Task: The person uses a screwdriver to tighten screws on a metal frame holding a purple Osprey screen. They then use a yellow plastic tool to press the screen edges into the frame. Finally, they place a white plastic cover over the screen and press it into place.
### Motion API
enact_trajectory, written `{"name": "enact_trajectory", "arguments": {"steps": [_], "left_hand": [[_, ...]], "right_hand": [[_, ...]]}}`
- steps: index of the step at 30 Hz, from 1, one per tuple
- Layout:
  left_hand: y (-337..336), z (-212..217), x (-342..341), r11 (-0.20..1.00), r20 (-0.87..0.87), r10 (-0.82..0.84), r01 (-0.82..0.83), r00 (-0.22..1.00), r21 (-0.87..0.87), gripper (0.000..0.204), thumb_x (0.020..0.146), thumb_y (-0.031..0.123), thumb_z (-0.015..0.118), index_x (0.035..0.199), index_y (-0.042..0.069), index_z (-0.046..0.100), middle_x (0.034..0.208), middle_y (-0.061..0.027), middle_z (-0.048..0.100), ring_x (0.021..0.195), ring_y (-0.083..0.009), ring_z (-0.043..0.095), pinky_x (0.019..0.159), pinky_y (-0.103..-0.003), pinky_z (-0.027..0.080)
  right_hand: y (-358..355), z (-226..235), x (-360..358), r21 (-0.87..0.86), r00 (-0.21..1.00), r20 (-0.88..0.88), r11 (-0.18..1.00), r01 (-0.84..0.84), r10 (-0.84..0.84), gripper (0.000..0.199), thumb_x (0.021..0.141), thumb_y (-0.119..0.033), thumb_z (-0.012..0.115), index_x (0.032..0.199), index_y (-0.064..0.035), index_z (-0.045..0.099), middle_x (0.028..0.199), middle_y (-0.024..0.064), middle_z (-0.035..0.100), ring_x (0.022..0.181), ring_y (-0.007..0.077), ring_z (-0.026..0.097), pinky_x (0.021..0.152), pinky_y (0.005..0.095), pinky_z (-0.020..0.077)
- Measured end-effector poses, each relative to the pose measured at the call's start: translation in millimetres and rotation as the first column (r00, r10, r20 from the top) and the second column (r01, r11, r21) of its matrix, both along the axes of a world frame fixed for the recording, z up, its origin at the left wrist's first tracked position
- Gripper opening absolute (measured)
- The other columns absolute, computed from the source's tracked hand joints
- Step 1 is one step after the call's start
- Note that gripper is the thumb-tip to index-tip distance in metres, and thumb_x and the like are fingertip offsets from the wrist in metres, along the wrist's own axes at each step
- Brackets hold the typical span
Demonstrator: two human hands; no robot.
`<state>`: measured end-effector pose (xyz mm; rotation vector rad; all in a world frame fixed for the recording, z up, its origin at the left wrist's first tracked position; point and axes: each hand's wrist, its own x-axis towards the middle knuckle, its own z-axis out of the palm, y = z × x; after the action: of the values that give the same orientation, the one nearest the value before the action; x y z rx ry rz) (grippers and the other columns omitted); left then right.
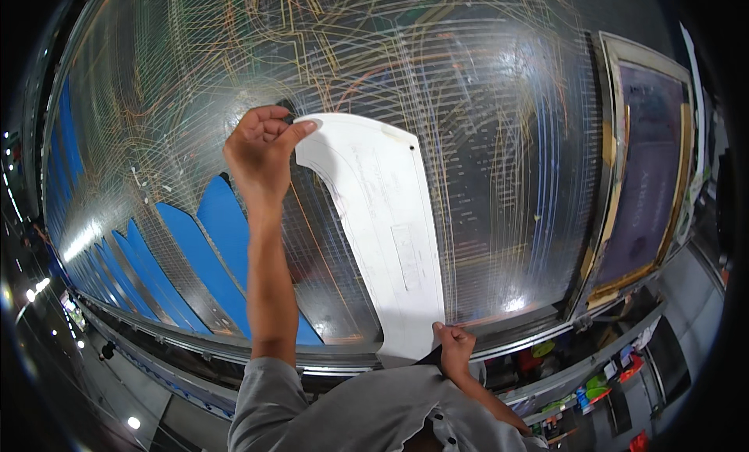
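Note:
A white curved pattern template (382, 210) with faint pencil lines and a small dark hole near its upper right corner lies over the marked table. My left hand (264, 148) pinches its upper left tip between thumb and fingers. A bit of dark material pokes out beside those fingertips. Down at the near edge, my right hand (455, 347) is closed with its thumb at the template's lower right corner. A dark strip also shows under the template there; whether both dark bits are one piece I cannot tell.
Blue cut panels (226, 226) lie in a row along the table's left side. The grey table (499, 194) carries dense coloured lines. On the right rests a framed printing screen (644, 175) with a purple mesh. Below the near rail, shelves hold colourful items (597, 389).

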<state>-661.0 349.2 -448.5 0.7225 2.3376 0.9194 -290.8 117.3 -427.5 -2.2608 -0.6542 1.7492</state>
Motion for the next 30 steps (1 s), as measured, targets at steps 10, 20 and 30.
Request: {"name": "enact_trajectory", "arguments": {"steps": [10, 20, 30], "left_hand": [[-7, -2, 5, 0.996, 0.053, -0.006, 0.001, 0.999, 0.093, 0.031, 0.074, 0.003, 0.085, 0.099, -0.006, 0.069, 0.073, -0.007, 0.071, 0.066, -0.0105, 0.065, 0.063, -0.022, 0.049], [-9, 12, -1, 0.997, 0.068, 0.003, -0.009, 0.998, 0.082, 0.032, 0.072, 0.003, 0.088, 0.097, -0.006, 0.07, 0.072, -0.0063, 0.07, 0.062, -0.0093, 0.062, 0.057, -0.022, 0.046], [-8, 10, -2, 1.0, 0.022, -0.014, 0.014, 1.0, 0.028, 0.038, 0.069, 0.009, 0.092, 0.098, -0.004, 0.07, 0.072, -0.0059, 0.069, 0.062, -0.0092, 0.062, 0.056, -0.024, 0.047]], "right_hand": [[-12, -4, 9, -0.032, 0.999, -0.036, 0.999, 0.003, -0.004, 0.043, 0.091, -0.01, 0.075, 0.055, -0.0045, 0.053, 0.058, -0.0115, 0.041, 0.057, 0.0015, 0.031, 0.051, 0.0262, 0.0236], [-9, 14, 3, -0.007, 0.999, 0.012, 0.999, -0.045, 0.045, 0.035, 0.09, -0.01, 0.076, 0.06, 0.0011, 0.061, 0.06, -0.0108, 0.044, 0.059, 0.0018, 0.034, 0.052, 0.0257, 0.0268], [-10, 19, -2, -0.007, 1.0, 0.02, 1.0, -0.012, 0.012, 0.048, 0.089, -0.009, 0.075, 0.051, -0.0081, 0.046, 0.058, -0.0113, 0.04, 0.057, 0.002, 0.03, 0.053, 0.027, 0.0223]]}}
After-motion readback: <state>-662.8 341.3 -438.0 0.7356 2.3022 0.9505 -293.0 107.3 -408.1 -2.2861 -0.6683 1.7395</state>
